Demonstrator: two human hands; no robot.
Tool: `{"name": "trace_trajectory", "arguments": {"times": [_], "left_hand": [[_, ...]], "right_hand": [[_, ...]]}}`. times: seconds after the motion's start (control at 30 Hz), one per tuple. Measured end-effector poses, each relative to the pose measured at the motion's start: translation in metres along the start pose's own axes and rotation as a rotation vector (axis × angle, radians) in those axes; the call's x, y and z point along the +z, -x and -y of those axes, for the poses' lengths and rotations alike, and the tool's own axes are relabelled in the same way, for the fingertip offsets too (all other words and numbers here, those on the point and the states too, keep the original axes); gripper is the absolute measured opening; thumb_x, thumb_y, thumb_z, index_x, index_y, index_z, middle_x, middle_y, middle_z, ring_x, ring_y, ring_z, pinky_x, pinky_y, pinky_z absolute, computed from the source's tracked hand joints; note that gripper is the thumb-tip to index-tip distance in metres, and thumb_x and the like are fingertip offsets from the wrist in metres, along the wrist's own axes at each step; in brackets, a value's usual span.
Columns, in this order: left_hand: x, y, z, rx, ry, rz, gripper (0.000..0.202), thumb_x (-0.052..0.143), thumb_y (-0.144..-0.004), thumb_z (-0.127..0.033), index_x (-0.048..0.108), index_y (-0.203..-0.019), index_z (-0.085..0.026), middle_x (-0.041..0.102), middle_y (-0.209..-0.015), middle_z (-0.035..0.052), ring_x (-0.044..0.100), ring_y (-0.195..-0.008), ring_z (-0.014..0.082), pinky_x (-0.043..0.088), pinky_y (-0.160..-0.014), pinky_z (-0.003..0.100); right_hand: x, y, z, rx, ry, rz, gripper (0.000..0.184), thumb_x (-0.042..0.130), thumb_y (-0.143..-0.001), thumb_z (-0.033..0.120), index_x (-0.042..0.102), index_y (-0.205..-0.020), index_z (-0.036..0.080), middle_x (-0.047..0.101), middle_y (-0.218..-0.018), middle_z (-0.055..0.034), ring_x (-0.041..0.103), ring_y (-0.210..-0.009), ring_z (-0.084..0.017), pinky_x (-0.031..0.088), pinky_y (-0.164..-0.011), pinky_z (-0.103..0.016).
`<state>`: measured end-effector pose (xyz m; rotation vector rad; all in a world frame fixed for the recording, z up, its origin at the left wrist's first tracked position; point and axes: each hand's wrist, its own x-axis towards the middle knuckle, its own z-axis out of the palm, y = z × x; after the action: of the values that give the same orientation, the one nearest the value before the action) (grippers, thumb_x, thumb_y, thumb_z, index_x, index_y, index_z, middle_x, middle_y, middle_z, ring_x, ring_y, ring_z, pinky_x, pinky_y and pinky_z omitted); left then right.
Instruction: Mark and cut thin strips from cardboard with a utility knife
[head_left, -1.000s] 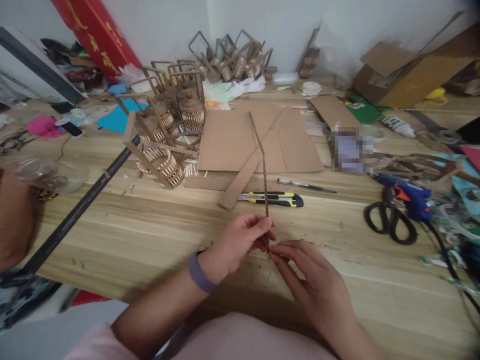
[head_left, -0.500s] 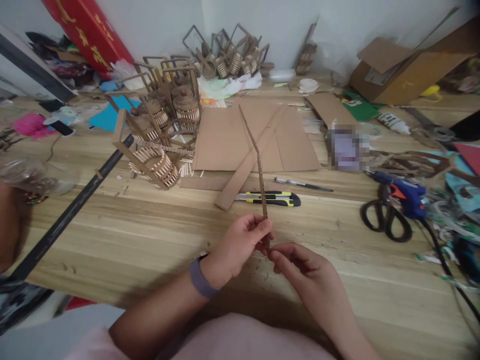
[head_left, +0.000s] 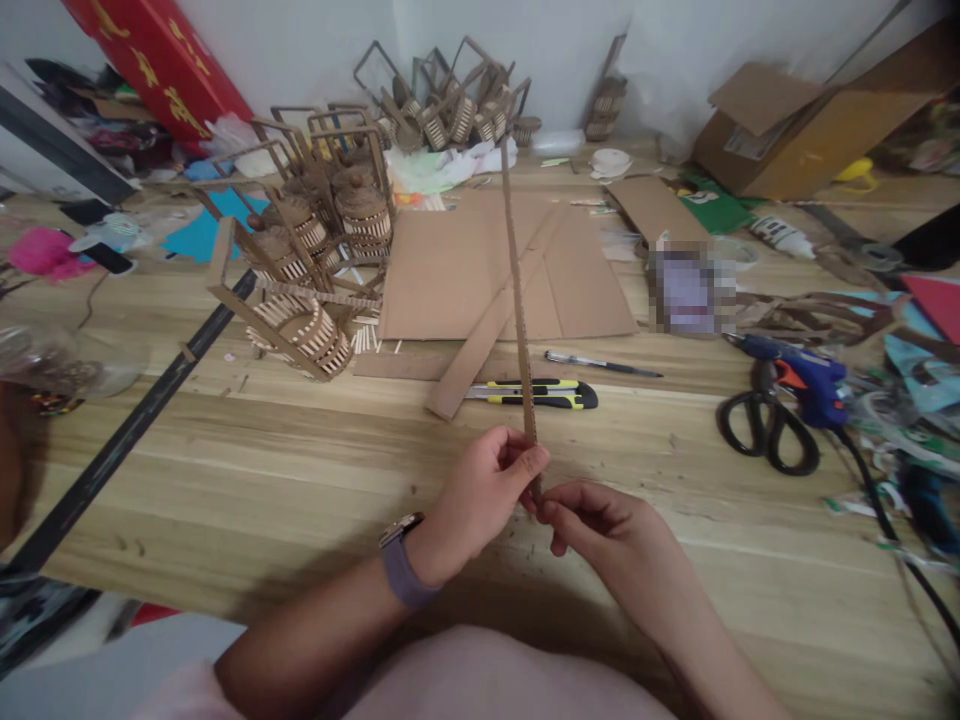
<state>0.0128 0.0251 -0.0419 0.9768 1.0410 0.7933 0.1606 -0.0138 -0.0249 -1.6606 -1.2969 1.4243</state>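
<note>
A long, thin cardboard strip (head_left: 517, 290) stands nearly upright above the wooden table (head_left: 300, 470), its top reaching the far pile of cardboard frames. My left hand (head_left: 480, 500), with a purple watch band on the wrist, pinches the strip near its lower end. My right hand (head_left: 607, 540) pinches the very bottom of the same strip, thumb and forefinger pressed together. The two hands touch at the fingertips.
Flat cardboard sheets (head_left: 457, 275) and a loose wide strip (head_left: 480, 345) lie behind the hands, with a yellow-black utility knife (head_left: 540, 394) and a pen (head_left: 600, 364). Cardboard lantern models (head_left: 307, 320) stand at left. Black scissors (head_left: 769, 432) and a blue glue gun (head_left: 799, 372) lie at right. Another person's arm (head_left: 15, 450) shows at far left.
The strip has straightened: its upper part, bent leftward before, now stands almost vertical and reaches higher. My right fingers have curled in tighter at its base.
</note>
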Motion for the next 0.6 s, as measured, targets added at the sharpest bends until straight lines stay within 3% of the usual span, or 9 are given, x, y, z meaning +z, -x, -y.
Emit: {"name": "trace_trajectory", "arguments": {"times": [0.13, 0.33, 0.6], "left_hand": [[0.0006, 0.0003, 0.0014, 0.004, -0.028, -0.006, 0.029, 0.067, -0.088, -0.045, 0.057, -0.087, -0.018, 0.057, -0.066, -0.0039, 0.059, -0.054, 0.0113, 0.048, -0.053, 0.024], [0.0009, 0.0000, 0.0036, -0.001, -0.037, -0.016, 0.024, 0.066, -0.089, -0.040, 0.057, -0.088, -0.017, 0.057, -0.068, -0.0033, 0.058, -0.058, 0.0116, 0.049, -0.055, 0.023], [0.0018, -0.0009, 0.0082, -0.015, -0.028, 0.002, 0.023, 0.065, -0.090, -0.037, 0.059, -0.088, -0.016, 0.058, -0.071, -0.0026, 0.056, -0.057, 0.0108, 0.047, -0.054, 0.023]], "right_hand": [[-0.0003, 0.0000, -0.0018, 0.007, 0.026, 0.019, 0.024, 0.060, -0.072, 0.044, 0.069, -0.067, 0.023, 0.064, -0.058, 0.0000, 0.061, -0.055, -0.015, 0.052, -0.055, -0.028], [-0.0007, -0.0003, -0.0047, -0.076, 0.125, 0.003, 0.026, 0.055, -0.075, 0.044, 0.059, -0.061, 0.023, 0.054, -0.054, 0.0021, 0.046, -0.051, -0.013, 0.038, -0.049, -0.026], [0.0021, 0.0006, -0.0035, -0.116, 0.180, 0.043, 0.024, 0.051, -0.077, 0.043, 0.051, -0.062, 0.024, 0.050, -0.057, 0.0024, 0.042, -0.054, -0.013, 0.036, -0.051, -0.028]]}}
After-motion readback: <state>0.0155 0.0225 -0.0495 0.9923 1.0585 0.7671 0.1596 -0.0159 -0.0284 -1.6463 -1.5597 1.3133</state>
